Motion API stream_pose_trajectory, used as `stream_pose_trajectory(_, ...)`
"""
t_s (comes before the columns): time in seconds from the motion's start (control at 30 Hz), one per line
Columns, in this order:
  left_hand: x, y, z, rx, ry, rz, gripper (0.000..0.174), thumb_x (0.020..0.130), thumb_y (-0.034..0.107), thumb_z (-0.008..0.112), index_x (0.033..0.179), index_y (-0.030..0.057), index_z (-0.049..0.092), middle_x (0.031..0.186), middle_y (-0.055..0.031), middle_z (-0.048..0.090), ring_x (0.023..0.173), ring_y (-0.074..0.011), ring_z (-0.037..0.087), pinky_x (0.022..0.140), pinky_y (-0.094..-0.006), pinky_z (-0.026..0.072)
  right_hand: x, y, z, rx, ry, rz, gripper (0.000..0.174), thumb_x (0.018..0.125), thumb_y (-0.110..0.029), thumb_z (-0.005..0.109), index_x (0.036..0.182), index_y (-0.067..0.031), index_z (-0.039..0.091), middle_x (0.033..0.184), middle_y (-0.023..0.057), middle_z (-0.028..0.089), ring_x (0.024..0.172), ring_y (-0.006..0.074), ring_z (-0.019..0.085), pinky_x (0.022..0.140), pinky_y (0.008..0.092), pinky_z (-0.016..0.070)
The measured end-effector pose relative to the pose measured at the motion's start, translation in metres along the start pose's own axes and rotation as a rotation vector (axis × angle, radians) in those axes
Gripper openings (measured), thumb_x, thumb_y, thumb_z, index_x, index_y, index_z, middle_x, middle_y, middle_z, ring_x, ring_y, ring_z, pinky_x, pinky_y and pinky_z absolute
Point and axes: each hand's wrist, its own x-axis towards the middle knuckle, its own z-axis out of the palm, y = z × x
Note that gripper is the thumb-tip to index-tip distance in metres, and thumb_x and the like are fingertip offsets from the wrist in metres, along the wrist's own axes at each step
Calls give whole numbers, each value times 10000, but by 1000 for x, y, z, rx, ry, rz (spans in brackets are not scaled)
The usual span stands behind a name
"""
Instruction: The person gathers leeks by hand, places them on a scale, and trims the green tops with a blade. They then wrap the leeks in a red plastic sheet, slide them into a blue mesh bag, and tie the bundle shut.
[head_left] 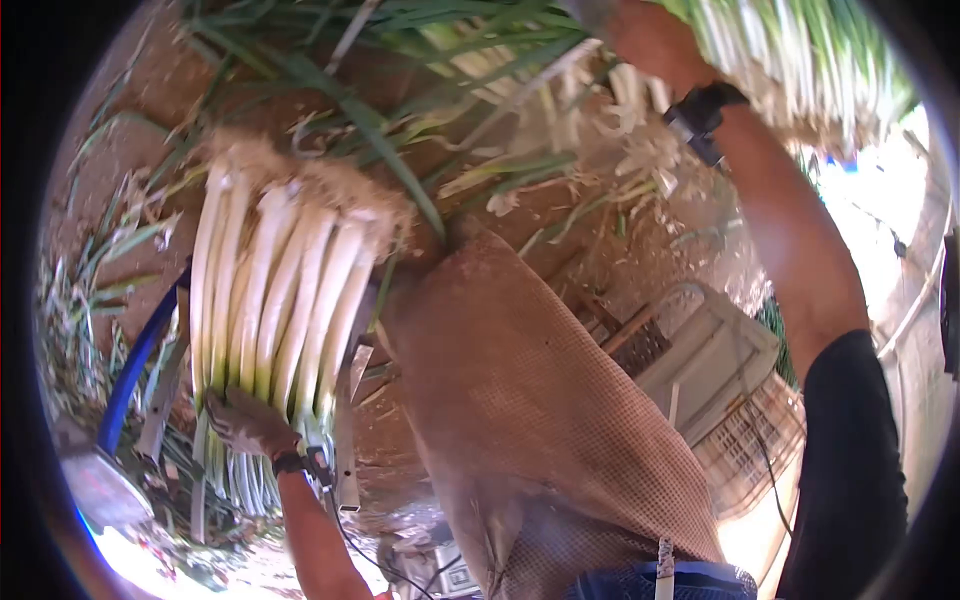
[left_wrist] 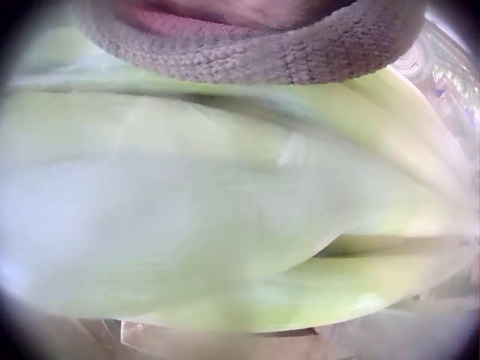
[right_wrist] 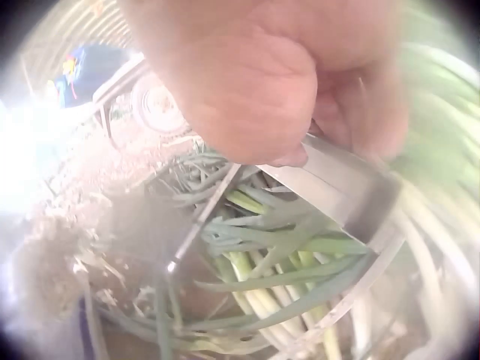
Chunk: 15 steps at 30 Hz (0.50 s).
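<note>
A bundle of thick white-stemmed green onions [head_left: 290, 270] lies with its hairy roots [head_left: 300, 185] pointing away. Over its greenish stalks rests my gloved left hand [head_left: 240, 422], fingers laid across them; close up in the left wrist view, the grey glove [left_wrist: 255, 56] lies along the top of the pale green stalks [left_wrist: 165, 217]. At the upper right, my bare right hand [head_left: 655, 45] is over a second heap of green onions. The right wrist view has this hand [right_wrist: 262, 82] gripping a flat, shiny metal blade [right_wrist: 330, 187], partly hidden by the fingers.
Metal bars [head_left: 346, 440] and a blue tube [head_left: 140, 365] flank the bundle. A brown mesh cloth [head_left: 540, 380] covers the front middle. Right of it are a grey plastic chair [head_left: 705, 355] and a crate [head_left: 745, 440]. More green onions [head_left: 800, 60] stand at the upper right.
</note>
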Motion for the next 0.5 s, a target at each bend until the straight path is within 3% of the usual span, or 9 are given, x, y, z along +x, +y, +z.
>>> stream_pose_trajectory(0.07,5,-10,7,-112,-29,-4,466,1047,430,510,1364,95,578,1338,-104,628,1178,-341,608,1020,-464,464,-58,7,12,148,115,90,252,955,-265,521,1071,-74,637,838,180,692,775,423,664,736,512,533)
stream_pose_trajectory(0.17,21,-12,-16,-287,-321,-104,514,1041,447,506,1319,27,608,1302,-215,623,1200,-417,576,1001,-484,478,-184,10,33,431,-71,199,158,874,-154,577,978,-58,649,880,187,691,793,380,677,670,495,545)
stream_pose_trajectory(0.2,26,-12,-24,-210,-353,-6,478,1049,391,503,1341,25,597,1315,-252,604,1204,-402,579,1031,-466,461,-241,0,42,518,-128,241,141,872,-150,579,948,-59,655,861,181,682,780,369,677,647,480,544)
stream_pose_trajectory(0.27,57,-87,26,-21,-282,449,601,1040,465,518,1437,14,525,1393,-200,597,1243,-378,590,1048,-427,464,-356,-29,53,626,-269,292,121,866,-141,581,888,-60,668,821,171,666,755,348,678,602,449,543)
stream_pose_trajectory(0.3,72,-101,19,-16,-388,472,630,1036,472,520,1454,2,503,1416,-206,580,1239,-374,595,1042,-420,472,-406,-43,52,633,-353,280,134,864,-158,582,863,-64,678,842,153,667,790,341,677,636,440,549)
stream_pose_trajectory(0.37,86,-76,-15,-168,-610,335,657,1030,480,521,1475,-2,479,1449,-200,556,1234,-357,601,1033,-413,485,-508,-73,50,641,-523,253,172,859,-190,583,814,-72,698,885,116,669,862,327,674,705,422,560)
stream_pose_trajectory(0.47,107,-76,-51,-698,-946,-50,602,1038,442,502,1484,38,489,1424,-169,581,1209,-311,612,1010,-400,503,-656,-129,68,820,-456,530,208,867,-210,578,782,-65,701,853,127,664,868,320,675,740,430,556)
stream_pose_trajectory(0.5,109,-68,-67,-700,-1000,-65,589,1036,438,505,1470,40,495,1409,-164,582,1195,-305,611,999,-397,503,-693,-140,66,819,-470,580,210,866,-218,581,791,-63,701,854,135,658,863,324,673,749,439,553)
